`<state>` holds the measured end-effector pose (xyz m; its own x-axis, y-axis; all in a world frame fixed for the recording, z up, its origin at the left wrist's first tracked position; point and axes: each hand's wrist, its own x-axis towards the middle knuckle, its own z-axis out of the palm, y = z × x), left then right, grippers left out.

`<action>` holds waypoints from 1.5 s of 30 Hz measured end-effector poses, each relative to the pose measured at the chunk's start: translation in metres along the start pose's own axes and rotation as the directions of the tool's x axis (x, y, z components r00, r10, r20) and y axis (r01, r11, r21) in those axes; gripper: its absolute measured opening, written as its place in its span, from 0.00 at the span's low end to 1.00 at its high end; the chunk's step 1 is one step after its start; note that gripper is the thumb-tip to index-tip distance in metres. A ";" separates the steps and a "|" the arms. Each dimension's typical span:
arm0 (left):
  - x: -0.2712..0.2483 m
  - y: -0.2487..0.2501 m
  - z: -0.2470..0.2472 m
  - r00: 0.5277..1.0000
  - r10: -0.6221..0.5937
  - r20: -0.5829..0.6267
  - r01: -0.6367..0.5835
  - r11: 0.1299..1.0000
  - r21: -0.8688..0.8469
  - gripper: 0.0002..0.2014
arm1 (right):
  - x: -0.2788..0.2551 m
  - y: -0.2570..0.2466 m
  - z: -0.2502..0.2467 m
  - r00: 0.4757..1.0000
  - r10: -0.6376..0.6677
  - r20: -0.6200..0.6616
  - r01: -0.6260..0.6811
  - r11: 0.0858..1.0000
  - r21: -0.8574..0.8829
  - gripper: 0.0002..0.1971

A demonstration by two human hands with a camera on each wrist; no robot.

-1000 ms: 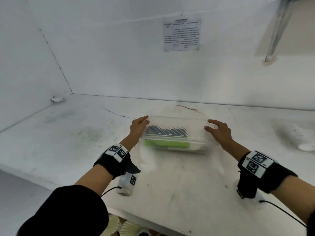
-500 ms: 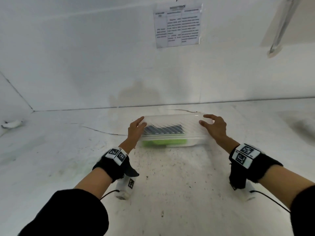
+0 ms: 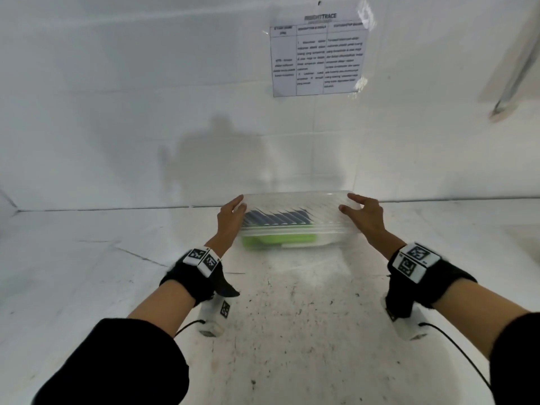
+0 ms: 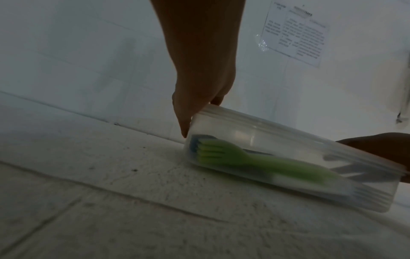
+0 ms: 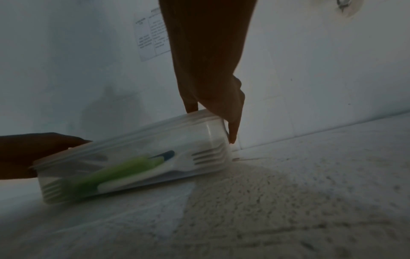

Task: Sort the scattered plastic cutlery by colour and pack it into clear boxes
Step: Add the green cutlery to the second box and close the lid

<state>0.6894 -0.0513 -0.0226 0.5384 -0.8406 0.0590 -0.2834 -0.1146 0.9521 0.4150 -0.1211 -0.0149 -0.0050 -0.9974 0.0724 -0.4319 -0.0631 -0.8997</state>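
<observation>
Left hand (image 3: 230, 217) clamped on the left end of the clear box (image 3: 295, 222), thumb down the end wall, fingers over the lid edge, likely to share the load and keep it level. Inside, green forks (image 4: 255, 160) at the near wall, dark blue cutlery (image 3: 277, 217) behind, white forks (image 5: 208, 156) at the right end. Right hand (image 3: 365, 217) grasping the right end likewise. Box near the counter's (image 3: 292, 331) back edge, by the wall; lifted or resting, cannot tell.

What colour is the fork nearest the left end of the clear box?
Green. The fork shows best in the left wrist view, inside the box.
</observation>
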 end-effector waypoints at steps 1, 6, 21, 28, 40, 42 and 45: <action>0.005 -0.003 0.003 1.000 0.001 0.002 -0.001 1.000 -0.004 0.19 | 0.006 0.003 0.003 1.000 -0.009 0.007 0.009 1.000 -0.009 0.24; 0.027 -0.015 0.012 0.998 0.040 -0.037 -0.040 0.999 0.000 0.17 | 0.027 0.020 0.022 0.997 -0.080 -0.009 0.079 0.994 -0.079 0.24; 0.035 -0.015 0.019 0.992 0.119 -0.037 -0.106 0.960 0.261 0.17 | 0.041 0.024 0.028 0.996 -0.080 -0.027 0.079 0.995 -0.054 0.23; 0.010 0.009 0.025 0.935 0.354 0.019 -0.330 0.849 0.413 0.18 | 0.017 0.022 -0.009 0.988 -0.053 -0.143 0.059 0.997 0.043 0.17; -0.138 0.129 0.171 0.866 0.290 0.408 -0.272 0.957 -0.101 0.11 | -0.102 0.050 -0.217 0.922 0.028 -0.387 0.057 0.977 0.205 0.14; -0.172 0.146 0.196 0.818 0.292 0.495 -0.231 0.956 -0.183 0.10 | -0.130 0.065 -0.260 0.900 0.044 -0.433 0.046 0.980 0.195 0.14; -0.221 0.168 0.235 0.748 0.317 0.583 -0.210 0.947 -0.245 0.09 | -0.170 0.090 -0.321 0.865 0.061 -0.498 0.010 0.990 0.139 0.14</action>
<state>0.3366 -0.0090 0.0541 -0.1495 -0.9739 0.1708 -0.1864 0.1974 0.9624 0.0876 0.0542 0.0302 -0.4794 -0.8490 0.2221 -0.3021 -0.0779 -0.9501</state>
